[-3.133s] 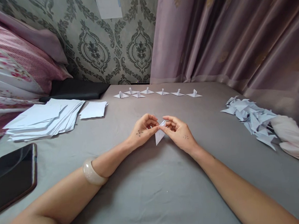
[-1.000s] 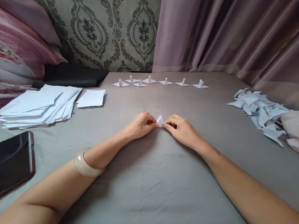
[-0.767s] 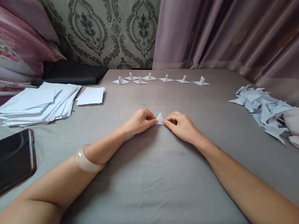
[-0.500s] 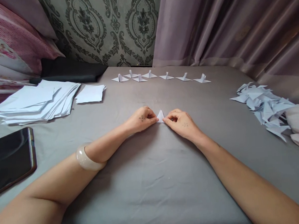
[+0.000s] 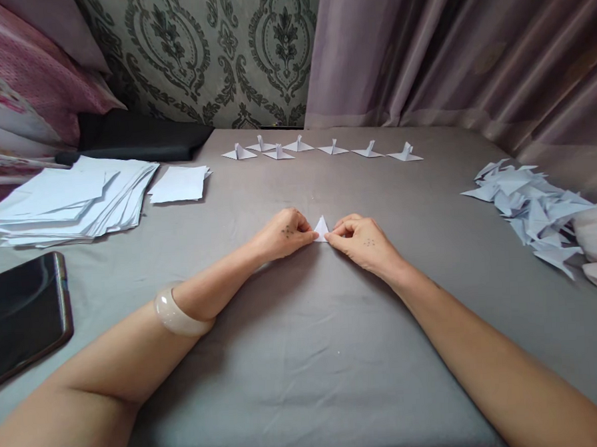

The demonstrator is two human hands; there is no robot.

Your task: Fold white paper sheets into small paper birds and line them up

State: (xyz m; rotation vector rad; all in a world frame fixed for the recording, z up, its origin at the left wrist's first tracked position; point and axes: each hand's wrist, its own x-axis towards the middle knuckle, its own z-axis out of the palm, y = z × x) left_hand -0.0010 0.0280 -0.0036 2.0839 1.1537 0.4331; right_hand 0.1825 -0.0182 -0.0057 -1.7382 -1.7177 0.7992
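A small folded white paper (image 5: 321,229), triangular with its point facing away from me, is at the middle of the table. My left hand (image 5: 288,235) pinches its left corner between thumb and fingers. At the right corner, my right hand (image 5: 358,242) grips the same paper in a like pinch. Both hands rest low over the grey cloth. The fingertips partly cover the paper's lower corners.
Several folded paper figures (image 5: 333,148) stand in a row at the back. On the left lie a stack of white sheets (image 5: 72,199), a smaller pile of paper squares (image 5: 179,184) and a phone (image 5: 26,318). A heap of folded paper pieces (image 5: 527,201) lies at the right.
Both hands keep their pinch on the folded paper, with only a slight shift of the fingers. The whole view has moved a little.
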